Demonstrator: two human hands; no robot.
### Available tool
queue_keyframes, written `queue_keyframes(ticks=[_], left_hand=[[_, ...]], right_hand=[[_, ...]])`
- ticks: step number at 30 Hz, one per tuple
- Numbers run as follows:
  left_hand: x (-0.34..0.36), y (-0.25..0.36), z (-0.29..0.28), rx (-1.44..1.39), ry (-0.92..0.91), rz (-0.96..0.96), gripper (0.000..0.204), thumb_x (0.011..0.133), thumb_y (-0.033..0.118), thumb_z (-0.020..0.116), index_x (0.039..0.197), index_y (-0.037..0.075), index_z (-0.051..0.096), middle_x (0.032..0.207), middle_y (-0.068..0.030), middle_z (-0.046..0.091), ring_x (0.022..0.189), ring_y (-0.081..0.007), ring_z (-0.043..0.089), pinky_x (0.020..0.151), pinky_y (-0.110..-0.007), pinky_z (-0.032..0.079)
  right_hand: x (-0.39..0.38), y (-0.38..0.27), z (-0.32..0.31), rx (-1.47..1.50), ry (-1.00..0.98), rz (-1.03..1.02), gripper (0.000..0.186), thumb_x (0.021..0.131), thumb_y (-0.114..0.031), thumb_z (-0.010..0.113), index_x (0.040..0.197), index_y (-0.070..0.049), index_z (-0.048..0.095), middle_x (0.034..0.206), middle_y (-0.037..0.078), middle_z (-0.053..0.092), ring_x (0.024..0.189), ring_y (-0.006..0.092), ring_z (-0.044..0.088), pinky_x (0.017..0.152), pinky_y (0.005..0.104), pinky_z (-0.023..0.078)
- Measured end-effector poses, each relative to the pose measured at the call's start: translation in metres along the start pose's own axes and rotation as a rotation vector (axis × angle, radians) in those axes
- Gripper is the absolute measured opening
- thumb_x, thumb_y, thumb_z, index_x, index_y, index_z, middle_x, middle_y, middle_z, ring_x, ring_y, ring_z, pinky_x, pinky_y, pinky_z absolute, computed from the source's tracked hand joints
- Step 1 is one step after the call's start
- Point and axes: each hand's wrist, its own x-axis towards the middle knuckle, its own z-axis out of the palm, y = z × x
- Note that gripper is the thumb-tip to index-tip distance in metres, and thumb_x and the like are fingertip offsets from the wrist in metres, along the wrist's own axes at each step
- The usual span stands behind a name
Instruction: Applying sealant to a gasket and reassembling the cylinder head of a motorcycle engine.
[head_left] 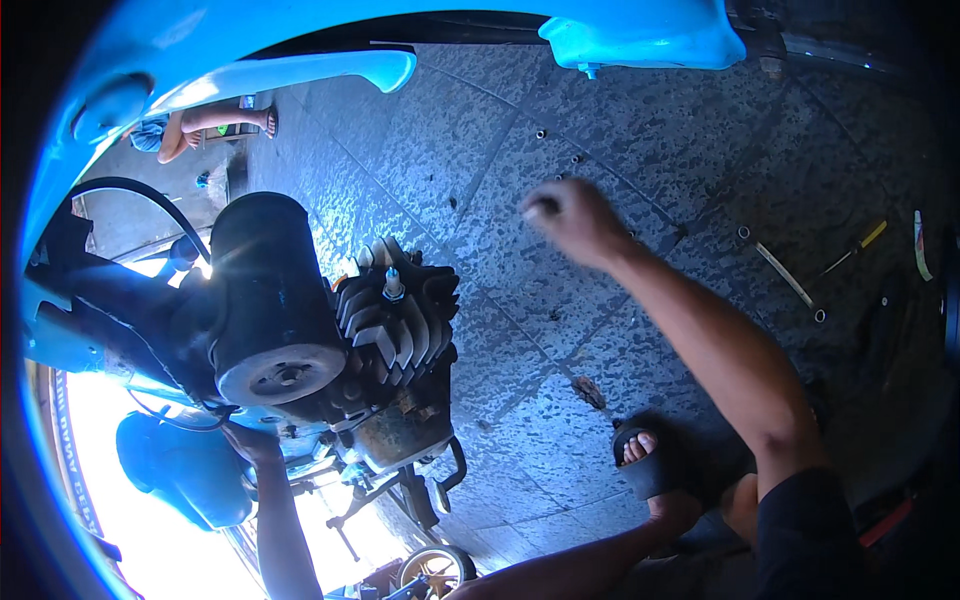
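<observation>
Grey floor (pixel 520 400) beneath blurred, clenched right hand (pixel 577 218); left hand (pixel 256 443) half-hidden, grip indiscernible.

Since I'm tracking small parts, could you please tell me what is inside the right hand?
Only a dark patch shows within the blurred right hand; its curled fingers cover whatever, if anything, lies inside.

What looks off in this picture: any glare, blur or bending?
All in the head view: white glare washes out the lower left, around the blue part; the right hand is blurred; dark fisheye rims curve around; the floor darkens toward the right.
</observation>
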Motion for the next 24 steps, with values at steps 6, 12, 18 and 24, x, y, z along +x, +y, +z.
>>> queue_keyframes(ticks=[6, 12, 18, 24], left_hand=[[0.003, -0.021, -0.006, -0.801, 0.073, -0.31, 0.035, 0.094, 0.009, 0.053, 0.126, -0.004, 0.045, 0.115, -0.0197, 0.053, 0.104, -0.0322, 0.054, 0.091, -0.044, 0.045], [0.013, 0.024, -0.01, 0.087, 0.199, 0.293, 0.033, 0.089, 0.026, 0.066, 0.107, 0.003, 0.051, 0.093, -0.0141, 0.054, 0.083, -0.0308, 0.056, 0.071, -0.042, 0.047], [0.015, 0.047, -0.014, -0.97, 0.214, -0.453, 0.037, 0.102, 0.042, 0.041, 0.105, 0.006, 0.049, 0.096, -0.0096, 0.052, 0.086, -0.0207, 0.056, 0.075, -0.037, 0.051], [0.015, 0.053, -0.006, -0.915, 0.144, -0.37, 0.049, 0.105, 0.048, 0.022, 0.104, 0.007, 0.047, 0.098, -0.0094, 0.052, 0.089, -0.0166, 0.056, 0.078, -0.035, 0.052]], right_hand=[[0.014, 0.008, -0.04, -0.518, 0.127, 0.129, 0.014, 0.092, -0.017, 0.063, 0.092, -0.005, 0.068, 0.089, 0.013, 0.071, 0.077, 0.0224, 0.07, 0.068, 0.0366, 0.057], [0.021, 0.019, -0.01, -0.814, 0.129, 0.011, 0.02, 0.086, -0.025, 0.07, 0.088, -0.006, 0.068, 0.086, 0.012, 0.069, 0.077, 0.0281, 0.069, 0.068, 0.0415, 0.055], [0.028, 0.025, 0.005, -0.909, 0.174, 0.001, 0.014, 0.087, -0.018, 0.066, 0.086, -0.005, 0.065, 0.088, 0.014, 0.068, 0.08, 0.0288, 0.069, 0.071, 0.0396, 0.056], [0.017, 0.032, 0.009, -0.767, 0.187, -0.129, 0.009, 0.09, -0.01, 0.058, 0.084, -0.004, 0.059, 0.078, 0.012, 0.066, 0.064, 0.0208, 0.065, 0.057, 0.0345, 0.055]])
